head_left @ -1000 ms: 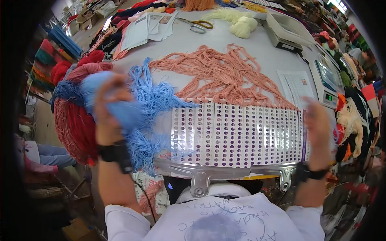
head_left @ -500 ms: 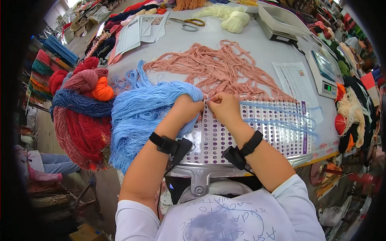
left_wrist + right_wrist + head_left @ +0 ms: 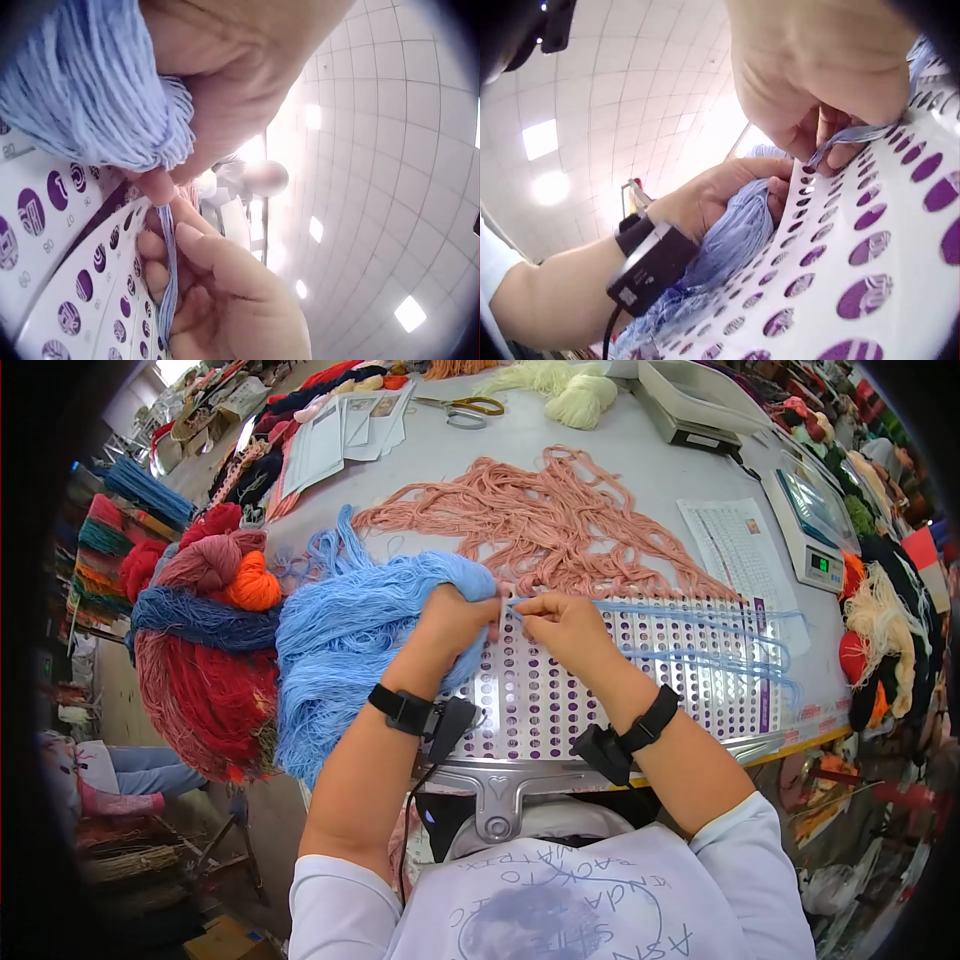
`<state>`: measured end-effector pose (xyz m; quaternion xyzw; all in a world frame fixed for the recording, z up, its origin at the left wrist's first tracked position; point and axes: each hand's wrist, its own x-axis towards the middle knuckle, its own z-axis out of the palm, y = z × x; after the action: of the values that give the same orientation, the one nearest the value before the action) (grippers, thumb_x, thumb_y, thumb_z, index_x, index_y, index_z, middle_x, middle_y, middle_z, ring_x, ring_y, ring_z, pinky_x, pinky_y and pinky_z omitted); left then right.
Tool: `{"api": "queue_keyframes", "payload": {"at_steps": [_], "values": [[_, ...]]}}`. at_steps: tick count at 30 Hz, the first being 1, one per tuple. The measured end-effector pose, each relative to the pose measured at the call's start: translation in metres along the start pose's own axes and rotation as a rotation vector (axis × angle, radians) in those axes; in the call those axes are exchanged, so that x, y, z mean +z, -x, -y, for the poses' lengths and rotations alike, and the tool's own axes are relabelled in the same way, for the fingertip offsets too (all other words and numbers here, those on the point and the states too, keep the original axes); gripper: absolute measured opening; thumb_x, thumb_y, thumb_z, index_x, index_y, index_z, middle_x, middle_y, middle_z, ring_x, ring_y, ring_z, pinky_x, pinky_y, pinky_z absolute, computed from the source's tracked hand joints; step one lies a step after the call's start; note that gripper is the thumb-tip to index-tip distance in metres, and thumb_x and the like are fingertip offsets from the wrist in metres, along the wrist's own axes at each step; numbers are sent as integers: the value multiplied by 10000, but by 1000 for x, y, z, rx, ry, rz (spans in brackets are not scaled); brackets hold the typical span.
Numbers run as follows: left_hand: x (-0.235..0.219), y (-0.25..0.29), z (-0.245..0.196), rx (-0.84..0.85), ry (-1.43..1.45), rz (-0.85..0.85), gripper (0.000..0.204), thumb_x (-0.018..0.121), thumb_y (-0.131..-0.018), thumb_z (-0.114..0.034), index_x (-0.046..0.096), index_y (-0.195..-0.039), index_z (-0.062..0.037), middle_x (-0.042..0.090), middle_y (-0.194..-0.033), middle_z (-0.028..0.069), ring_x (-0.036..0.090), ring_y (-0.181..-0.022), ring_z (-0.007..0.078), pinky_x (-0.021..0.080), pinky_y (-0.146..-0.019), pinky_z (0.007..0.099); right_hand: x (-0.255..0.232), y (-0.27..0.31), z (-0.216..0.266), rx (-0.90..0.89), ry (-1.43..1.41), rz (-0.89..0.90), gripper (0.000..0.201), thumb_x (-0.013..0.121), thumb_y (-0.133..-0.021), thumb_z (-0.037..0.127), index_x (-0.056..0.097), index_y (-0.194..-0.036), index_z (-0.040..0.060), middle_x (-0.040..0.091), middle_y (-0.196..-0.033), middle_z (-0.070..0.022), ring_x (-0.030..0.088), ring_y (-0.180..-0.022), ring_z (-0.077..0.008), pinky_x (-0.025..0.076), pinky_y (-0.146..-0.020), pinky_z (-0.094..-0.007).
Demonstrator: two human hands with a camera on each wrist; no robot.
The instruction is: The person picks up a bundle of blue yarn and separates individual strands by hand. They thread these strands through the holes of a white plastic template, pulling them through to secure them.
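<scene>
Grey tabletop point(image 3: 460, 452) bears a white tub point(image 3: 692, 390) and holed card point(image 3: 545, 705), left hand point(image 3: 452, 628) gripping blue yarn point(image 3: 345, 630), right hand point(image 3: 572, 632) pinching strands point(image 3: 172, 259).

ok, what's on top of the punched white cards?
Blue strands trail over the cards at right, pinched by the right hand. The left hand grips the blue hank overlapping their left end; what it covers can't be seen.

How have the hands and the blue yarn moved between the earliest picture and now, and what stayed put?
The left hand, gripping the blue yarn bundle, has moved rightward to the perforated sheet. The right hand has come leftward from the sheet's right end and now pinches thin blue strands, which trail rightward over the sheet. The salmon yarn and scissors stayed put.
</scene>
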<state>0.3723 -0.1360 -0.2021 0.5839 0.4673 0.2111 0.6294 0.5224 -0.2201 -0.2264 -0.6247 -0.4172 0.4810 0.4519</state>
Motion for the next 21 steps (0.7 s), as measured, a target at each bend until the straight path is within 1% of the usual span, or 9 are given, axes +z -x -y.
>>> {"api": "queue_keyframes", "payload": {"at_steps": [2,4,6,11,12,16,17,19,21], "values": [[-20,2,-3,152,119,-206,107,596,-795,-98,618,-855,-13,609,-709,76,547,-541,141,453,-491,261,-9,8,19,-103,280,-67,217,615,-742,82,681,-948,66,619,-839,-86,611,-800,-271,485,-711,-346],[-53,3,-11,92,311,-411,113,565,-806,-119,585,-837,-13,596,-725,74,557,-571,163,463,-507,278,-13,13,23,-197,553,-136,232,622,-738,85,675,-962,68,618,-858,-88,611,-813,-273,488,-723,-359],[-73,11,-21,118,510,-330,104,559,-808,-113,572,-831,-12,589,-734,73,560,-577,164,472,-527,276,-15,15,22,-324,827,-162,197,649,-717,98,659,-909,55,596,-893,-97,596,-834,-274,485,-722,-401],[-52,28,-34,106,984,-128,98,540,-808,-71,571,-870,-1,607,-800,89,581,-630,171,498,-598,281,-9,5,17,-485,917,-197,122,656,-712,111,630,-817,53,577,-906,-98,567,-857,-280,457,-756,-414],[-45,30,-34,75,827,-45,119,542,-813,-67,582,-897,6,620,-840,96,588,-653,171,502,-626,278,-10,2,16,-619,940,-232,106,648,-719,110,615,-803,54,578,-902,-100,560,-859,-284,446,-770,-415],[-8,30,-24,141,320,233,202,569,-836,-80,595,-1004,29,641,-956,119,601,-695,162,500,-656,266,-11,1,16,-528,729,-225,121,623,-740,100,595,-847,51,578,-903,-104,551,-894,-308,428,-797,-415],[-3,25,-13,136,323,235,202,569,-836,-80,595,-1004,29,641,-956,119,601,-695,162,500,-656,266,-12,1,20,-526,634,-171,132,613,-744,89,582,-865,48,578,-895,-108,546,-901,-321,426,-794,-420],[4,12,11,299,-392,42,208,582,-849,-90,594,-1020,27,646,-929,106,593,-664,139,490,-646,253,-11,-1,22,-519,537,-125,144,603,-747,78,569,-884,45,578,-888,-112,542,-908,-335,424,-791,-425],[3,14,6,234,-318,17,196,597,-842,-93,594,-1002,19,642,-886,93,590,-659,137,485,-630,260,-10,-4,19,-459,511,-49,207,579,-738,45,556,-944,40,565,-923,-131,529,-939,-347,424,-810,-428]]}}
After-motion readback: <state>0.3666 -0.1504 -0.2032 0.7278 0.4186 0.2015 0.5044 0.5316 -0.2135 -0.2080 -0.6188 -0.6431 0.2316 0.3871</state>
